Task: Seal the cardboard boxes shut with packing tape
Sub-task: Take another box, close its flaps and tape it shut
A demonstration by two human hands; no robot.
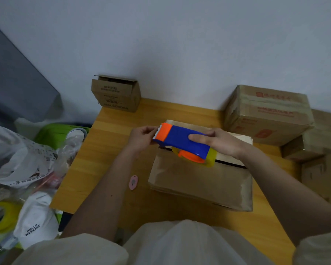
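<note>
Pale fabric of the person's clothing [180,245] fills the bottom of the view, with both bare forearms reaching up from it over the wooden surface [107,150]. Far off to the left of the fingers, beyond the surface's edge, lie crumpled plastic bags [27,159] and a spare yellow tape roll [0,217]; a small pink tag [133,182] rests on the wood below the left hand.

Left hand [141,137] has its fingers curled in at the serrated orange end of the tape dispenser [182,142], apparently pinching the tape's loose end, though the strip itself is too faint to see. Right hand [220,142] grips the blue body, thumb laid flat along its side and the other fingers wrapped behind. Yellow tape sits in the dispenser's lower part, and the whole tool hangs just above the cardboard box [201,180], whose flaps are down with a dark gap at the seam directly under the right fingers.

Beyond the left fingers a small open box [116,94] stands by the wall; to the right of the right fingers are stacked boxes [269,113], the top one already taped.

For a clean seal, the free end should probably be anchored on the box's side wall, flaps pressed level, then the dispenser drawn straight along the seam with steady downward pressure.
</note>
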